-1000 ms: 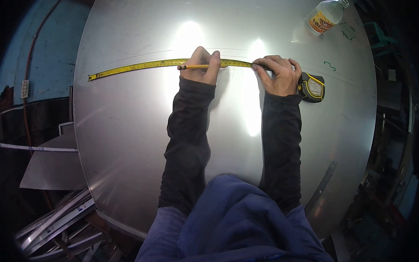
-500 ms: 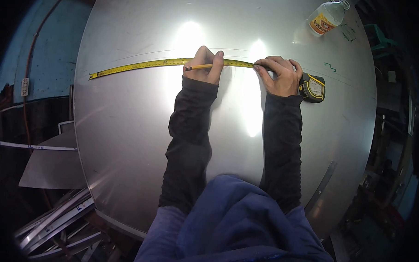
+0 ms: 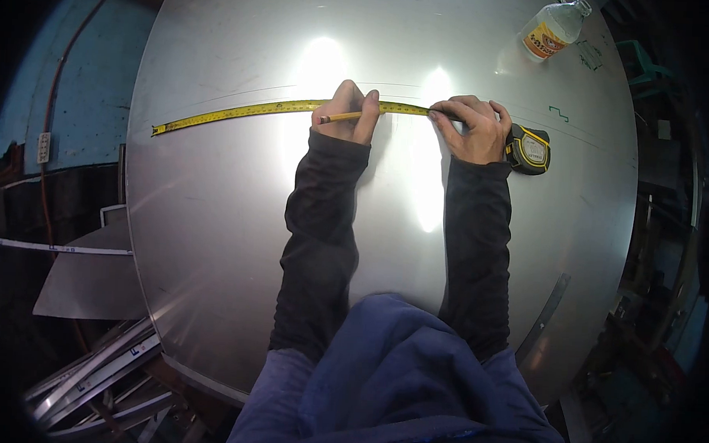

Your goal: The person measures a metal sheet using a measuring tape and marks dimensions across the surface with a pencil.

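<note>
Shifted slightly rightward since the first frame, with left hand (image 3: pixel 347 102), pencil (image 3: pixel 340 117) and yellow tape (image 3: pixel 249 110). Pinching pencil between left thumb and fingers, over the tape. Pinching tape with right hand (image 3: pixel 476 130), just beside black-and-yellow case (image 3: pixel 531 149). On shiny desk (image 3: pixel 400 254): tape stretched leftward, near thin drawn lines; upright-labelled bottle (image 3: pixel 548 39) beyond right hand, well apart; metal strip (image 3: pixel 543 318) near right sleeve (image 3: pixel 479 241).

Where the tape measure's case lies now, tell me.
In the head view, the tape measure's case lies right of centre on the metal sheet, beside the right hand, below the green mark.
</note>
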`<state>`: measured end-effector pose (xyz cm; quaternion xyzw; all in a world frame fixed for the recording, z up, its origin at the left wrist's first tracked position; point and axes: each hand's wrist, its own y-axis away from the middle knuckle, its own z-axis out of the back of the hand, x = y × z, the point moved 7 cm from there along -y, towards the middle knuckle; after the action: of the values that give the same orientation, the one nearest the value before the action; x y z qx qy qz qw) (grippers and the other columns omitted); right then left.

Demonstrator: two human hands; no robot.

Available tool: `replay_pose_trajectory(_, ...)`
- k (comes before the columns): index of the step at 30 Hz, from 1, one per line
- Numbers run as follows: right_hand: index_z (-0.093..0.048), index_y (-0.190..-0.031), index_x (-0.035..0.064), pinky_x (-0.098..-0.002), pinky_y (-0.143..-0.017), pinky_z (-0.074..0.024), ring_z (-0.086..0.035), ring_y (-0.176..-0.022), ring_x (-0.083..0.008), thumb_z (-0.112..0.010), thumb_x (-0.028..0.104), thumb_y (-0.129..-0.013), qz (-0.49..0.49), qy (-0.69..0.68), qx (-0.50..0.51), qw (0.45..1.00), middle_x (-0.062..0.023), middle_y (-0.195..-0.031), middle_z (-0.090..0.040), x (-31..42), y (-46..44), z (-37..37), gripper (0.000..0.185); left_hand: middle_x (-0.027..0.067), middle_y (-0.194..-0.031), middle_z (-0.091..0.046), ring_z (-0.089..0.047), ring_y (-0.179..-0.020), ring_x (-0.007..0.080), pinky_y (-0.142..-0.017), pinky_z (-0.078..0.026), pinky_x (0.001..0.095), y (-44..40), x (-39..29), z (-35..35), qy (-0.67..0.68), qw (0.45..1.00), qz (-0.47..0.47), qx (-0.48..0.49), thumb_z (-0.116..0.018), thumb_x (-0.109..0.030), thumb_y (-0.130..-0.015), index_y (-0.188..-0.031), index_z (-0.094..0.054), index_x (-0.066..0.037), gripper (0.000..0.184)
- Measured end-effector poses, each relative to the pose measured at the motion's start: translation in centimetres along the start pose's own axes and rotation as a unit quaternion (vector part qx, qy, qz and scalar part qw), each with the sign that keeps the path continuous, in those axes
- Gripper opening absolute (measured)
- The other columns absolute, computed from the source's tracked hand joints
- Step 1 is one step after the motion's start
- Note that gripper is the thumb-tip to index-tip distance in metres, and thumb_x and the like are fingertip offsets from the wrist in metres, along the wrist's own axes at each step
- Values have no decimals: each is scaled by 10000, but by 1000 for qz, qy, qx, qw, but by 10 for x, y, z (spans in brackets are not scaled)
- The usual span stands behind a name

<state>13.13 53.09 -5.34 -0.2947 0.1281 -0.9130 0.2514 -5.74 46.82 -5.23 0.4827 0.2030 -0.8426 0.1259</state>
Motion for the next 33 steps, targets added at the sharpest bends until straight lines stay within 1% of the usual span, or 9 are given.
replay_pose_trajectory(10, -707, -810, 202, -428, -952, -293, -603, -873, -147, -706, 272, -743, 3, 0, -7, 1000, 29, -861, -664, 0, 0, 0, 97, 73, -486, -476, -450, -409, 156, -440, -393, 305, -1, -1, 0, 4, 999, -32, -7, -585, -169, -857, -664, -410, -21, 300)
replay_pose_trajectory(13, -707, -808, 202, -429, -955, -291, -602, -869, -146, -705, 271, -744, -1, 1, 1, 1000, 30, -862, -664, 0, 0, 0, 94, 72, -491, -489, -467, -412, 155, -446, -401, 302, -2, 0, 0, -31, 999, -21, 21, -576, -164, -861, -671, -415, -20, 287)
replay_pose_trajectory(15, -707, -806, 201, -430, -956, -290, -601, -866, -146, -704, 270, -745, -5, -1, 5, 1000, 30, -861, -664, -1, -1, -1, 92, 70, -496, -502, -482, -417, 152, -449, -407, 293, -3, 4, -6, 32, 996, 10, 85, -567, -174, -868, -681, -421, -21, 284)
replay_pose_trajectory(18, -707, -806, 198, -431, -956, -289, -599, -857, -143, -704, 269, -745, -1, 2, 0, 1000, 32, -860, -663, -1, -1, 0, 93, 69, -500, -510, -495, -422, 149, -451, -411, 290, -5, 4, -1, 21, 999, -13, 23, -560, -173, -869, -684, -424, -22, 276)
replay_pose_trajectory(25, -704, -787, 196, -413, -949, -297, -596, -833, -142, -702, 254, -742, 4, -1, -14, 1000, 41, -832, -659, 0, 0, 0, 73, 73, -509, -521, -504, -427, 158, -454, -410, 295, -3, 2, -2, -3, 1000, -2, 18, -561, -159, -858, -690, -422, -22, 258)
replay_pose_trajectory(27, -706, -801, 194, -427, -957, -287, -597, -851, -140, -704, 273, -744, 0, -4, -4, 1000, 35, -841, -661, 0, 0, -1, 97, -12, -506, -436, -403, -467, 67, -468, -346, 229, -3, -2, -2, -18, 999, -11, 32, -608, -216, -847, -642, -392, -47, 342)
replay_pose_trajectory(30, -706, -799, 193, -427, -955, -287, -597, -850, -140, -705, 272, -744, -6, -7, 1, 1000, 35, -841, -661, 1, -3, -1, 96, -3, -549, -471, -457, -523, 71, -495, -370, 217, -4, 8, -2, 23, 996, 34, 80, -623, -199, -848, -685, -472, -31, 279)
replay_pose_trajectory(31, -706, -800, 192, -428, -952, -287, -597, -849, -140, -707, 272, -743, -1, -5, -3, 1000, 35, -843, -661, 1, -3, -1, 98, -3, -549, -471, -457, -523, 71, -495, -370, 217, -4, 10, 1, 24, 996, 34, 78, -623, -199, -848, -685, -472, -31, 279)
replay_pose_trajectory(33, -706, -800, 192, -428, -950, -288, -597, -848, -140, -709, 272, -742, 0, -4, -7, 1000, 35, -846, -661, -1, -1, -1, 99, 17, -648, -529, -484, -573, 78, -521, -393, 217, -7, 7, 25, 65, 995, -33, -67, -632, -175, -853, -796, -584, -14, 178)
